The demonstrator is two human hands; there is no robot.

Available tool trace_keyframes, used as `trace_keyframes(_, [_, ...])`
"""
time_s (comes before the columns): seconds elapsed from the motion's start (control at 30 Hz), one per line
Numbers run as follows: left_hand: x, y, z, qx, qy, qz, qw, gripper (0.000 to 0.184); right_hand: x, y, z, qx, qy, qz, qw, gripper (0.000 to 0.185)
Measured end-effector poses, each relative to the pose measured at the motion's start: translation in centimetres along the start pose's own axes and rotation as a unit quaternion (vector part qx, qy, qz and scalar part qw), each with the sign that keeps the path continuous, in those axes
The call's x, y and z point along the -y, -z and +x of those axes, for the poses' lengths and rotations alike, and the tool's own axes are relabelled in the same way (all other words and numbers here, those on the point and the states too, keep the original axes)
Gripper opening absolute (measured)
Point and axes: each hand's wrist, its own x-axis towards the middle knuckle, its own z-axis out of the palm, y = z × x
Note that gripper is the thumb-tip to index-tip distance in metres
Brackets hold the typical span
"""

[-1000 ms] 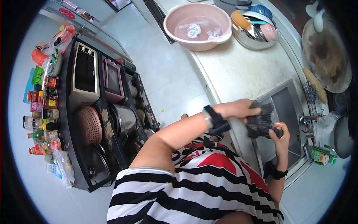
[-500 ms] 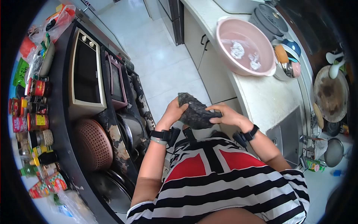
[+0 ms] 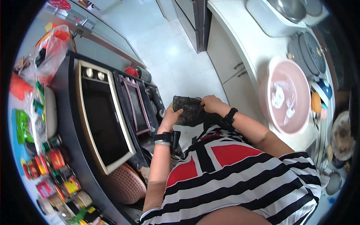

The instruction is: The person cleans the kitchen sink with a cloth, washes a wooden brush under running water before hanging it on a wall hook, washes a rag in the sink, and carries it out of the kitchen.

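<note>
A dark, greenish-black sheet of what looks like dried seaweed [image 3: 189, 111] is held up in front of my body, above the floor. My left hand [image 3: 171, 117] grips its left edge, thumb on the near face and fingers behind. At the upper right corner, my right hand [image 3: 212, 104] is closed on the same sheet, its fingers curled. The surface looks rough and crinkled. Both wrists carry black straps.
On the right, a pink basin [image 3: 265, 98] with water and white crumpled pieces stands on the white counter [image 3: 240, 22]. To the left, a shelf holds an oven [image 3: 103, 120], with jars [image 3: 58, 159] on top. A pink perforated basket [image 3: 125, 183] sits below.
My view has turned, so the basin and oven sit differently in frame. My right hand has shifted from the sheet's right side to its upper right corner, and the sheet looks flatter.
</note>
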Motion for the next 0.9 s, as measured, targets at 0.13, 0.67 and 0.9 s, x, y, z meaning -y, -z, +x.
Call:
trace_keyframes(0.13, [-2.6, 4.8, 8.0, 0.000, 0.010, 0.004, 1.000, 0.050, 0.8, 5.9, 8.5, -0.035, 0.011, 0.022, 0.999, 0.034])
trace_keyframes(0.67, [-12.0, 20.6, 38.9, -0.005, -0.035, 0.025, 0.999, 0.067, 6.2, 24.6, 36.1, -0.103, 0.060, 0.027, 0.993, 0.036])
trace_keyframes(0.9, [-17.1, 27.3, 50.6, -0.062, -0.010, 0.081, 0.995, 0.069, 8.8, 31.7, 49.3, -0.123, 0.063, 0.017, 0.990, 0.037])
